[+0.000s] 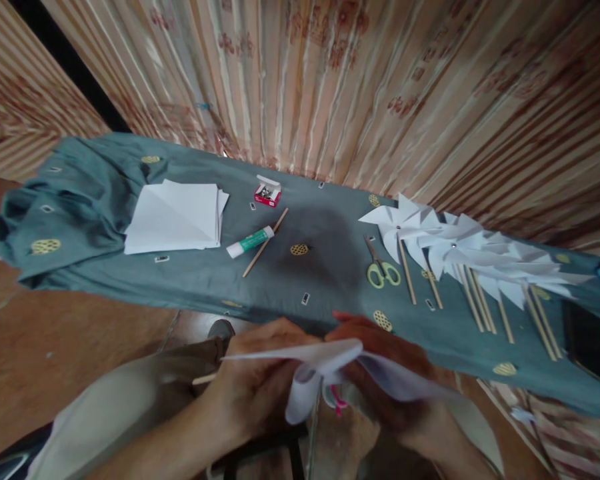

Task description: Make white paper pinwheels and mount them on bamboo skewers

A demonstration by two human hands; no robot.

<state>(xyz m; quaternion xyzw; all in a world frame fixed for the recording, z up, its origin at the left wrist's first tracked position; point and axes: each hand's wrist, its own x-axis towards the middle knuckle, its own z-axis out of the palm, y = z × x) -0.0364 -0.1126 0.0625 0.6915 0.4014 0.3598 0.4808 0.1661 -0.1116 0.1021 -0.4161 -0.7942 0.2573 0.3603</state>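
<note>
Close to me, below the table's front edge, a white paper pinwheel (330, 357) with curled blades is between my hands. My left hand (257, 377) is closed on its left side, and a wooden stick (203, 379) pokes out to the left behind that wrist. On the other side, my right hand (393, 363) grips the pinwheel, with its fingers partly covered by a blade. The fingertips of both hands are largely hidden by the paper. Whether the stick is joined to the pinwheel cannot be seen.
On the green cloth-covered table (330, 287) lie stacked white paper (175, 217), a small red box of metal pins (267, 192), a glue stick (250, 242) over a wooden stick (251, 265), scissors (381, 272), several finished pinwheels (455, 247) and a dark phone (590, 343). A curtain (300, 87) hangs behind.
</note>
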